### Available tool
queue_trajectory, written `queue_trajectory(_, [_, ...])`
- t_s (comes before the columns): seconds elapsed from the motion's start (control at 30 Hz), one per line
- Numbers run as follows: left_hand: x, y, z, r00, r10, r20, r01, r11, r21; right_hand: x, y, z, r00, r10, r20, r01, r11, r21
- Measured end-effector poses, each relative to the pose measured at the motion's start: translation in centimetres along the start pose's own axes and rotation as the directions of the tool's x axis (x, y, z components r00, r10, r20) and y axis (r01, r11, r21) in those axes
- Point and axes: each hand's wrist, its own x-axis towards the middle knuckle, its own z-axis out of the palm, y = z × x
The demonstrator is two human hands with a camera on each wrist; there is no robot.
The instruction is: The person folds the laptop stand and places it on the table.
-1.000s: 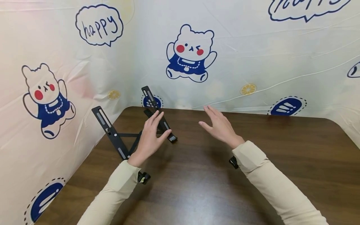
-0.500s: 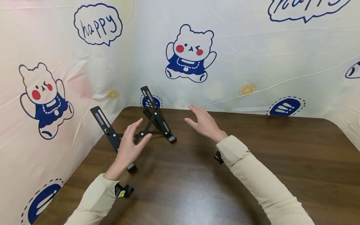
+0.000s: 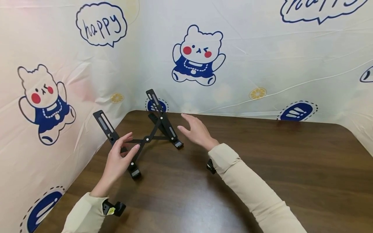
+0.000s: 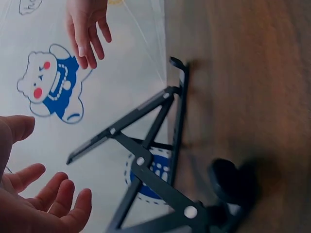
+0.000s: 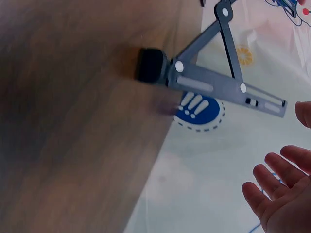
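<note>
A black folding laptop stand [image 3: 153, 131], spread open with crossed bars and two raised slotted arms, stands on the wooden table. My left hand [image 3: 114, 160] hovers over its left arm, thumb and fingers apart and loosely bent; contact is not plain in the head view. In the left wrist view nothing lies between that hand's fingers [image 4: 57, 191]. Beyond the right arm of the stand is my right hand [image 3: 198, 131], its fingers extended and holding nothing. The right wrist view shows a gap between this hand [image 5: 284, 194] and the stand's slotted arm [image 5: 218, 90].
The brown wooden table [image 3: 262, 168] extends to the right and toward me. A pale printed cloth [image 3: 247, 48] with bear drawings hangs behind and along the left side, close to the stand. Each wrist carries a small black camera mount [image 3: 114, 208].
My left hand has moved left and toward me, from over the stand's middle to its left arm. The right hand has come left, closer to the right arm. The stand stays put.
</note>
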Motion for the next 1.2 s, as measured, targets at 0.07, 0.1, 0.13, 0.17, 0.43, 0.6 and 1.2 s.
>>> queue_trajectory(0.07, [-0.5,1.0,-0.4,0.999,-0.043,-0.012,0.044,0.998,0.055,0.1,-0.2,0.6,1.000,0.000,0.017,0.000,1.000,0.012])
queue_trajectory(0.1, [-0.6,0.8,-0.6,0.998,-0.058,-0.029,0.059,0.997,0.058,0.1,-0.2,0.8,1.000,0.002,0.024,-0.002,1.000,0.017])
queue_trajectory(0.13, [-0.7,0.5,-0.7,0.997,-0.068,-0.045,0.070,0.996,0.054,0.2,-0.3,1.0,1.000,0.005,0.030,-0.005,1.000,0.023])
queue_trajectory(0.17, [-0.7,0.3,-0.8,0.995,-0.079,-0.059,0.082,0.996,0.039,0.2,-0.3,1.3,0.999,0.008,0.037,-0.009,1.000,0.024])
queue_trajectory(0.43, [-1.4,-6.2,-1.3,0.987,-0.065,-0.148,0.059,0.997,-0.048,0.9,0.0,2.6,0.995,0.018,0.095,-0.026,0.995,0.093])
queue_trajectory(0.6, [-2.3,-6.4,-1.8,0.976,-0.138,-0.171,0.116,0.984,-0.134,1.5,0.2,3.4,0.993,0.020,0.119,-0.035,0.991,0.128])
queue_trajectory(1.2, [-2.6,-12.2,-1.3,0.869,-0.493,-0.038,0.384,0.722,-0.576,3.1,1.1,6.5,0.985,0.108,0.131,-0.137,0.962,0.237])
